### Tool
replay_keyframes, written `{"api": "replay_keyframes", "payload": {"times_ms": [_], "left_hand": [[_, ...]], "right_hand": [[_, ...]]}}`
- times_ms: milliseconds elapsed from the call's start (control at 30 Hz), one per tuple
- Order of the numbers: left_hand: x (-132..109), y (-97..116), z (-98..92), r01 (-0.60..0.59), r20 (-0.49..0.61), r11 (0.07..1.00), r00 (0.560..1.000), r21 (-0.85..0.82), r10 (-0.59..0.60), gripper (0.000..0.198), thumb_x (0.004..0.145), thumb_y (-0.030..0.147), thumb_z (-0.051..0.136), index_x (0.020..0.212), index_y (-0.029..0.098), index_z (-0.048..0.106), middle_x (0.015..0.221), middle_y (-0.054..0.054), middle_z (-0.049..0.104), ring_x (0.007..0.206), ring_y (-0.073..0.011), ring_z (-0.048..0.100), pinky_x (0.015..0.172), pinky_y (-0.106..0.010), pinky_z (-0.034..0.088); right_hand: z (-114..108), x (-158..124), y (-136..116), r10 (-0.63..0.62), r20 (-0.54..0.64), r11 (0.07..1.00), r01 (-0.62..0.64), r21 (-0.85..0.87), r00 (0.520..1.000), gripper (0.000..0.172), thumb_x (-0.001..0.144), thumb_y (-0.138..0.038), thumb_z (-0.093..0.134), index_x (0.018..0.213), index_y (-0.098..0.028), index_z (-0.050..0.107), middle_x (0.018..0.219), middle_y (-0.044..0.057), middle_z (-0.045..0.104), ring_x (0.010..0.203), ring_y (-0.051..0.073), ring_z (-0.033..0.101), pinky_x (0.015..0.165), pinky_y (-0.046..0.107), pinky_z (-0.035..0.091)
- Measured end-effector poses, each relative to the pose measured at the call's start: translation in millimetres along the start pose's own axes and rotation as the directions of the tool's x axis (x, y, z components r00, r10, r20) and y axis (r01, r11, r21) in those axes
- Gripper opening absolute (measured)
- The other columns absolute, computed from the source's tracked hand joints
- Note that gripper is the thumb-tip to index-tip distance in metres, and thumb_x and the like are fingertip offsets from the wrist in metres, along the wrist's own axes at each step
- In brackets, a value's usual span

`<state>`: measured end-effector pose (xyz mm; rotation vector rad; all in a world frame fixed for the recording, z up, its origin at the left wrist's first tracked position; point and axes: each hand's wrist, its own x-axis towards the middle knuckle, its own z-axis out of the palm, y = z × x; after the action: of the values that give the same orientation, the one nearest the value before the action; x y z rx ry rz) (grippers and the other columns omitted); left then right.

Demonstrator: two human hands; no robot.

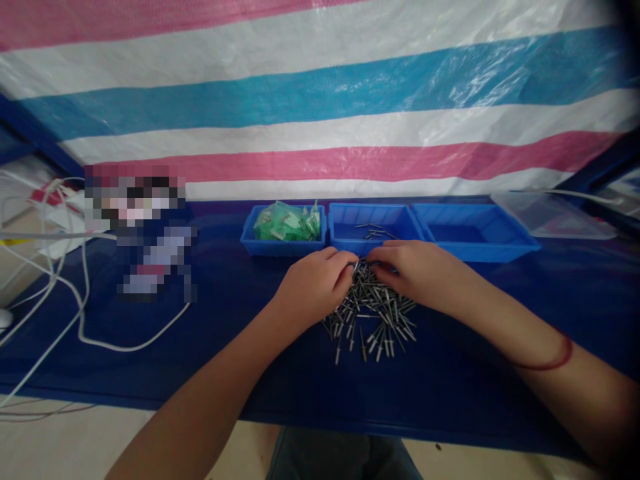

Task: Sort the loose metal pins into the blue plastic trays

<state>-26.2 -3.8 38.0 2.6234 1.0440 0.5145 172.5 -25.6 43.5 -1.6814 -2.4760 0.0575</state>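
Observation:
A heap of metal blind rivets (373, 293) lies on the dark blue table (210, 373), several of them spread toward the front. My left hand (317, 280) is at the heap's upper left, thumb and fingers pinched at a rivet. Opposite it, my right hand (415, 270) is closed in a pinch at the heap's upper right, with a thin dark rivet stem at its fingertips. The two sets of fingertips are close together, just in front of the middle blue bin (345, 233). A few loose rivets (377, 232) lie in that bin.
To the left, a blue bin (250, 245) holds green plastic bags (287, 223). A third blue bin (480, 252) stands at the right, near a clear plastic lid (555, 217). White cables (135, 348) cross the left side. A striped sheet (320, 93) hangs behind.

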Motion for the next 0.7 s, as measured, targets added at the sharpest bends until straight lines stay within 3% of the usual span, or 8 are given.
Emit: {"api": "replay_keyframes", "payload": {"times_ms": [200,500,700], "left_hand": [[0.0,-0.2,1.0,-0.002,-0.001,1.0,1.0,0.006,0.002,0.027,0.093,0.024,0.041,0.11,0.019,0.061,0.099,-0.005,0.065,0.089,-0.0178,0.063,0.081,-0.03,0.049],[0.1,-1.6,3.0,-0.012,0.016,1.0,1.0,0.013,0.011,0.026,0.094,0.025,0.04,0.108,0.019,0.061,0.098,-0.005,0.065,0.089,-0.0189,0.063,0.081,-0.031,0.049],[0.2,-2.7,5.4,-0.022,0.006,1.0,1.0,0.007,0.021,0.026,0.093,0.025,0.041,0.108,0.019,0.061,0.099,-0.005,0.065,0.091,-0.0186,0.063,0.083,-0.031,0.049]], "right_hand": [[1.0,1.6,4.1,0.0,0.016,0.997,-0.002,0.077,1.0,0.017,0.085,-0.024,0.049,0.084,-0.021,0.066,0.076,0.003,0.065,0.068,0.016,0.06,0.061,0.027,0.039],[6.7,-2.1,2.1,-0.048,-0.018,0.993,0.049,0.105,0.999,0.023,0.082,-0.02,0.05,0.093,-0.023,0.07,0.08,0.004,0.067,0.074,0.017,0.061,0.065,0.026,0.043],[6.3,-4.9,-1.3,0.005,-0.015,0.999,-0.004,0.039,1.0,0.021,0.085,-0.024,0.05,0.094,-0.022,0.068,0.082,0.006,0.066,0.076,0.018,0.061,0.063,0.027,0.042]]}}
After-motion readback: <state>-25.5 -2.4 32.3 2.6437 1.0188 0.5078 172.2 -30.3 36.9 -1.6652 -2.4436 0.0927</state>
